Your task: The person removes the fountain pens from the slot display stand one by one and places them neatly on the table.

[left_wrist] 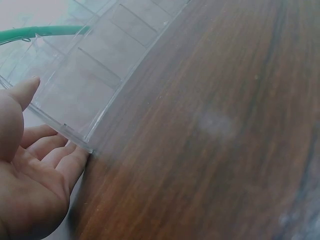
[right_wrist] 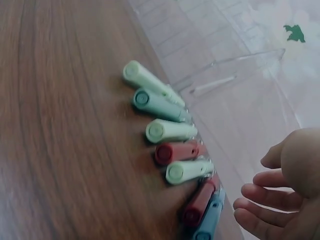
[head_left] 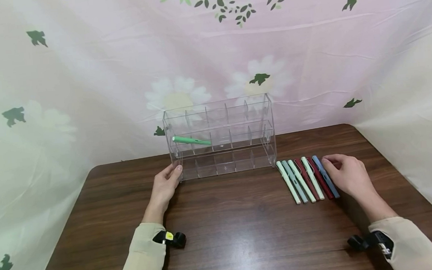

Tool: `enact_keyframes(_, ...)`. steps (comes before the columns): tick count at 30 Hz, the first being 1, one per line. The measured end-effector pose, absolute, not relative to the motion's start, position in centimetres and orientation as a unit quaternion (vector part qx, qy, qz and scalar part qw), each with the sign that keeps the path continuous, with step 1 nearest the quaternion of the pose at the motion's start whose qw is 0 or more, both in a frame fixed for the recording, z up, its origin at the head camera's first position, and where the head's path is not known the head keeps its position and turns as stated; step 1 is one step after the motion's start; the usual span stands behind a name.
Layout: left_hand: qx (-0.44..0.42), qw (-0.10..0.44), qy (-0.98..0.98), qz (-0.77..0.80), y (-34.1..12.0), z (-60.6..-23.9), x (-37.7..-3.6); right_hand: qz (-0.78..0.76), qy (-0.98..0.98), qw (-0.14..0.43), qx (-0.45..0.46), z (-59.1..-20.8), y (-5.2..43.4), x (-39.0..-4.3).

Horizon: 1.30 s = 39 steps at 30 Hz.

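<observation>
A clear plastic tiered rack (head_left: 223, 155) with dividers stands near the table's back edge. My left hand (head_left: 165, 183) holds its lower left corner, thumb at the front edge and fingers along the outer side, as the left wrist view shows (left_wrist: 40, 175). One bright green pen (head_left: 191, 140) lies across the left compartments of the middle tier, slightly tilted. My right hand (head_left: 348, 175) is beside the blue pen (head_left: 325, 177), at the right end of a row of pens. Its fingers (right_wrist: 270, 197) are loosely bent, with nothing visible between them.
Left of the blue pen, several pens lie side by side: pale green (head_left: 288, 183), teal (head_left: 295, 181) and dark red (head_left: 321, 178) ones. They rest on the brown wooden table (head_left: 239, 227), just right of the rack. A printed cloth (head_left: 118, 75) hangs behind and around it.
</observation>
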<state>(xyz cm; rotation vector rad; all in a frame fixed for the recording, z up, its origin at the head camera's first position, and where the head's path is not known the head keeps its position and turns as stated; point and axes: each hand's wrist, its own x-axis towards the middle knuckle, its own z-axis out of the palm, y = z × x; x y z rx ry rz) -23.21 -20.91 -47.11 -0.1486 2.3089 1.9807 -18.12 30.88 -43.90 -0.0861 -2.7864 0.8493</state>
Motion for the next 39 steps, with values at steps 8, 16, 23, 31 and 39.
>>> enact_keyframes(8,-0.047,0.046,0.758,0.648,-20.8,-47.2,-23.2,0.305,-0.943,0.129,-0.017,-42.8,29.3,-17.9)
enact_keyframes(16,-0.05,0.046,0.759,0.648,-20.8,-47.1,-23.2,0.318,-0.933,0.169,0.006,-41.9,27.8,-17.8)
enact_keyframes(23,-0.054,0.048,0.76,0.646,-20.8,-47.1,-23.1,0.342,-0.919,0.193,0.035,-41.5,26.4,-18.1)
enact_keyframes(31,-0.055,0.046,0.763,0.643,-20.9,-47.1,-23.2,0.381,-0.891,0.234,0.079,-41.0,24.0,-18.8)
enact_keyframes(39,-0.053,0.045,0.765,0.64,-20.9,-47.1,-23.1,0.414,-0.862,0.266,0.119,-40.4,21.5,-19.5)
